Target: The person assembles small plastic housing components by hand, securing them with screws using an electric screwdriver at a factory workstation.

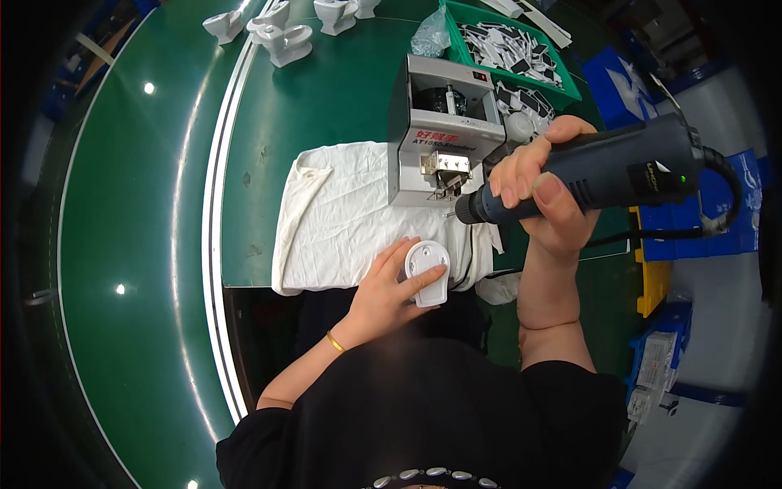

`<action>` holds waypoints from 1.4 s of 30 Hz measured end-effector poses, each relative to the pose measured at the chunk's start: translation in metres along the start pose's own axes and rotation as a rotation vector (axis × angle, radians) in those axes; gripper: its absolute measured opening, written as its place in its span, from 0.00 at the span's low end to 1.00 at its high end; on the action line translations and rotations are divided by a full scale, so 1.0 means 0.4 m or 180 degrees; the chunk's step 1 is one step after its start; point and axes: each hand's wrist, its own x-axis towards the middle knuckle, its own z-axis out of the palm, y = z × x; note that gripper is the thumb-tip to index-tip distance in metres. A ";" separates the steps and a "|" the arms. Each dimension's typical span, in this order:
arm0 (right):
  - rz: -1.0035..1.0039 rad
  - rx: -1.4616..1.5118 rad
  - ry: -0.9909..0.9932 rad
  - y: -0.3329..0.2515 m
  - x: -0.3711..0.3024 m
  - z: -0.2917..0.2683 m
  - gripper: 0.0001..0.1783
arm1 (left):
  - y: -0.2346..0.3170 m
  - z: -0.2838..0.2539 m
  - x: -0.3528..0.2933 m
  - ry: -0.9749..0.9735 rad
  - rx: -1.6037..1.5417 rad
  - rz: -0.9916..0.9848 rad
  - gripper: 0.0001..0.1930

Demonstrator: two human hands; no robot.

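Observation:
My right hand (546, 183) is wrapped round a dark electric screwdriver (635, 167), held nearly level. The black collar at its front points left, and the thin bit ends close to the front of a grey screw feeder (407, 155). My left hand (383, 289) grips a small white plastic piece (432, 297), rounded at one end, with its hollow underside and screw holes facing up. The thumb lies across the piece. Beneath it spreads a white cloth (334, 220), which reaches the table's near edge.
Several white toilet-shaped models (285, 42) stand at the far left of the green table (261, 114). Behind the feeder, a green bin (562, 90) holds many small white and dark parts. Blue boxes (700, 196) and a yellow bin (652, 281) are at the right.

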 end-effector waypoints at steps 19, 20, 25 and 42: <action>-0.1449 -0.0525 0.1367 0.020 0.090 -0.008 0.25 | 0.007 0.001 -0.009 0.0052 0.0048 0.0032 0.34; -0.1585 -0.0259 0.1311 0.006 0.074 0.005 0.26 | 0.008 0.002 -0.007 0.0053 0.0049 0.0030 0.34; -0.0386 -0.0628 0.0722 0.032 0.024 0.024 0.24 | 0.008 -0.001 -0.009 0.0064 0.0071 0.0037 0.33; 0.0395 -0.0417 0.1384 0.075 0.091 0.054 0.21 | 0.013 -0.005 0.003 0.0146 0.0137 0.0237 0.33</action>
